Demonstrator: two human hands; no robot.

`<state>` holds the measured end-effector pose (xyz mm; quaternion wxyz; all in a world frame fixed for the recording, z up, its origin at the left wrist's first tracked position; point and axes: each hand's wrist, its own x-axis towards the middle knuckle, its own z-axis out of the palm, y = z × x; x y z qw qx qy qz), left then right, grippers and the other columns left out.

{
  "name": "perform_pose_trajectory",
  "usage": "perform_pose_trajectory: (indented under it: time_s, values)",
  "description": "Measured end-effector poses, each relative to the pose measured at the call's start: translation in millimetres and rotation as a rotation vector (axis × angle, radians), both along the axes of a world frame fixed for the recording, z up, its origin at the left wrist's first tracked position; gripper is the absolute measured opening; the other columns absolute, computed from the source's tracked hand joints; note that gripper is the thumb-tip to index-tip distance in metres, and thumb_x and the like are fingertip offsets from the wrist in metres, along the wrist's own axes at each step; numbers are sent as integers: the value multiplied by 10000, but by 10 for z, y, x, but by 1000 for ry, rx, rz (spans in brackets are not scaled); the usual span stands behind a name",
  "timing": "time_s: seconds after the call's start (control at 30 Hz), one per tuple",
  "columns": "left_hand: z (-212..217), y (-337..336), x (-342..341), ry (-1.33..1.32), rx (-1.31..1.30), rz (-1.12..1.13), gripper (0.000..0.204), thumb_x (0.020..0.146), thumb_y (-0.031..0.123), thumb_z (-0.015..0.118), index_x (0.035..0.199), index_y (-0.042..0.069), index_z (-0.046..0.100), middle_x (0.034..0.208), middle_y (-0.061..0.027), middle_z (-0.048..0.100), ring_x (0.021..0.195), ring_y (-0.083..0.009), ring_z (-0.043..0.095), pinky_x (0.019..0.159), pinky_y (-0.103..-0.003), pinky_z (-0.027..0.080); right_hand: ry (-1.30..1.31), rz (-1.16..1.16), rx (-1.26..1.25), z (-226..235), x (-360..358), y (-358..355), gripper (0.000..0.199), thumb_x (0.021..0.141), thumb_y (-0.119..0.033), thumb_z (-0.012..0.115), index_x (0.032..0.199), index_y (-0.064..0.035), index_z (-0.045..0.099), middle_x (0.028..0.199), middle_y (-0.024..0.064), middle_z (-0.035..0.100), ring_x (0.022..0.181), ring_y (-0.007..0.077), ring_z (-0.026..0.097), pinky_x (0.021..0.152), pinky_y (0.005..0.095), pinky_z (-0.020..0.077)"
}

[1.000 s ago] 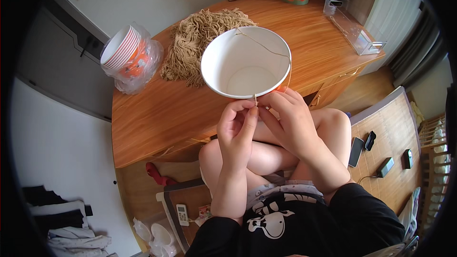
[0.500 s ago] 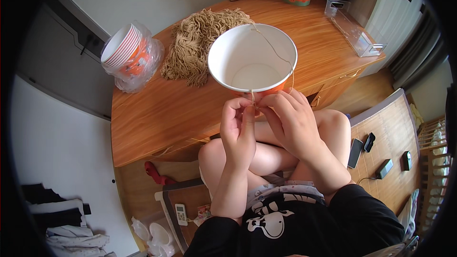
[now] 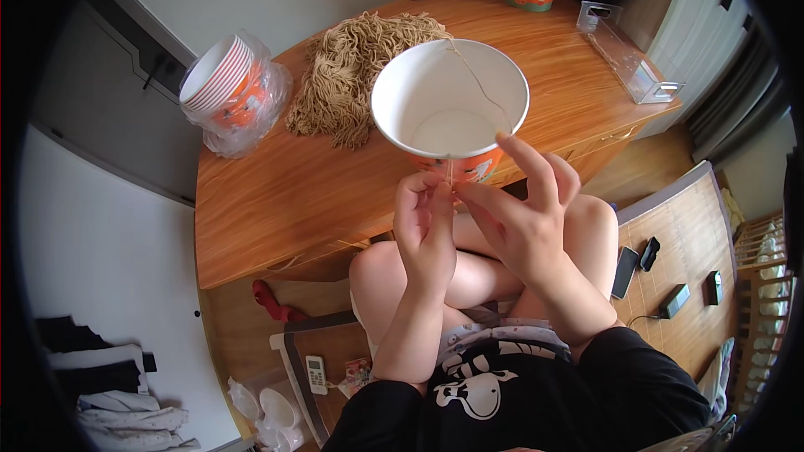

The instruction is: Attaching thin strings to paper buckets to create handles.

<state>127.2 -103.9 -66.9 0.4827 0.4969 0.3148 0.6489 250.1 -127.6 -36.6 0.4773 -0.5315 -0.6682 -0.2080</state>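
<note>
White paper bowl [image 3: 450,100] with an orange outer wall is seen at upper centre of the frame, held above the near edge of the wooden worktop [image 3: 285,192]. A thin string [image 3: 479,84] is stretched across its mouth and down its near side. The left hand [image 3: 425,230] and right hand [image 3: 519,218] are brought together just below the bowl, fingertips pinched on the string end. A heap of tan string [image 3: 352,67] is laid on the worktop behind the bowl. A bagged stack of bowls [image 3: 228,88] is placed at upper left.
</note>
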Motion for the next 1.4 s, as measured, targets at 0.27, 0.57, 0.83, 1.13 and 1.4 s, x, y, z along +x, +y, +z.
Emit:
perform_pose_trajectory:
  time_s: [0.27,0.57,0.83,1.13,1.4]
  values:
    - [-20,12,-19,-158,-87,-171,145,1049,101,503,1171,37,548,1055,-38,644,816,-64,551,728,-216,444,-20,-8,16,-4,56,16,135,727,-289,787,861,-285,778,1425,3,556,1141,226,484,945,363,308]
    - [-15,43,-31,-170,-30,-240,206,994,57,558,1198,30,546,1083,-47,636,925,-80,569,804,-230,445,-13,70,-86,139,81,13,160,747,-236,787,903,-272,777,1381,0,576,1162,269,483,980,380,315]
    - [-47,54,-71,-179,32,-226,208,981,13,609,1180,22,549,1138,-50,628,1032,-105,574,938,-260,450,-62,124,-122,212,97,17,247,702,-139,815,935,-213,776,1402,49,567,1193,301,466,1014,406,337]
    - [-40,80,-104,-169,86,-225,181,980,-35,578,1153,19,576,1164,-47,620,1036,-91,577,910,-242,456,-93,140,-138,197,103,50,155,756,-188,770,895,-252,747,1388,-7,566,1214,259,480,983,399,311]
    - [41,138,-189,-40,44,-309,189,1003,-20,547,1185,12,587,1165,-32,622,1034,-79,568,928,-236,450,-114,181,-176,219,134,62,153,760,-173,770,900,-228,739,1399,4,550,1222,258,473,983,407,317]
